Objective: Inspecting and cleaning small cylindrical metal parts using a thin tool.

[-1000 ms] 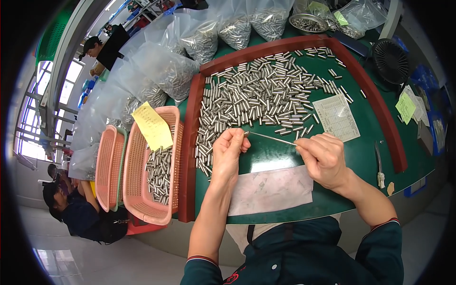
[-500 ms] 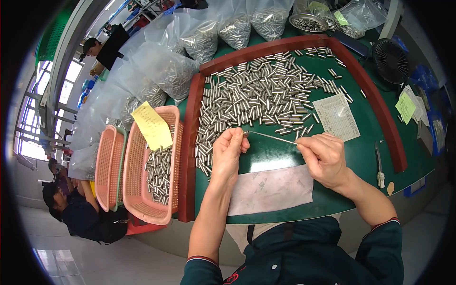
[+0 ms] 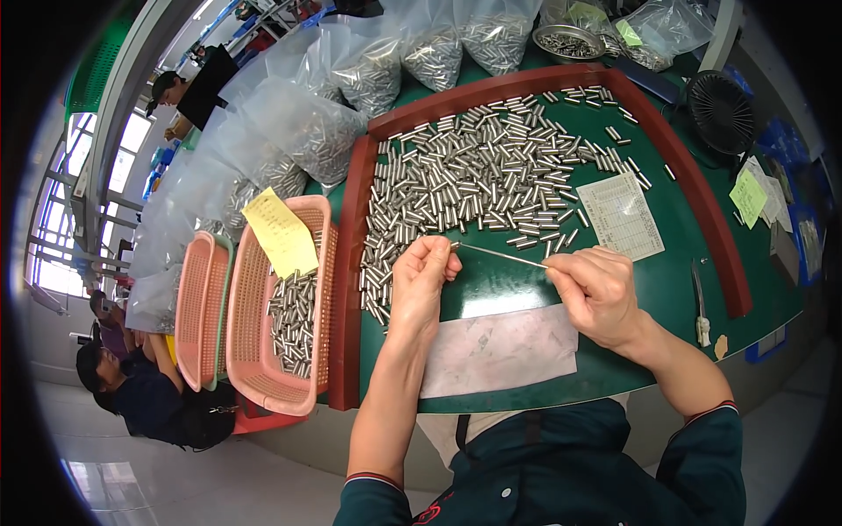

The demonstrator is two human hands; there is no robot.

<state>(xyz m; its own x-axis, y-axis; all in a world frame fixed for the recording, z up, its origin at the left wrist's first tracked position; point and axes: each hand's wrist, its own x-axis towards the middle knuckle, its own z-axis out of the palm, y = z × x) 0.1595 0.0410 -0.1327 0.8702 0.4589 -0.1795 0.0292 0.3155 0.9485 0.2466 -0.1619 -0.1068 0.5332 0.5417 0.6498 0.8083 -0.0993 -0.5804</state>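
Between thumb and fingers my left hand (image 3: pixel 423 273) pinches a small metal cylinder (image 3: pixel 453 247), mostly covered by the fingertips. My right hand (image 3: pixel 598 289) is closed around the end of a thin metal rod (image 3: pixel 502 256). The rod's far tip meets the cylinder at my left fingertips; whether it is inside it, I cannot tell. Both hands are above the green table, just in front of a large heap of short metal cylinders (image 3: pixel 474 167). Below them lies a pale, smudged cloth (image 3: pixel 500 351).
A dark red wooden frame (image 3: pixel 353 263) borders the heap. Left of it stand pink plastic baskets (image 3: pixel 324 228), one holding cylinders and a yellow note. Filled plastic bags (image 3: pixel 368 74) line the back. At right are a printed sheet (image 3: pixel 621 215), a slender tool (image 3: pixel 701 307) and a black fan (image 3: pixel 721 112).
My right hand has shifted very slightly left along with the rod. The left hand stays in place, still pinching the cylinder.
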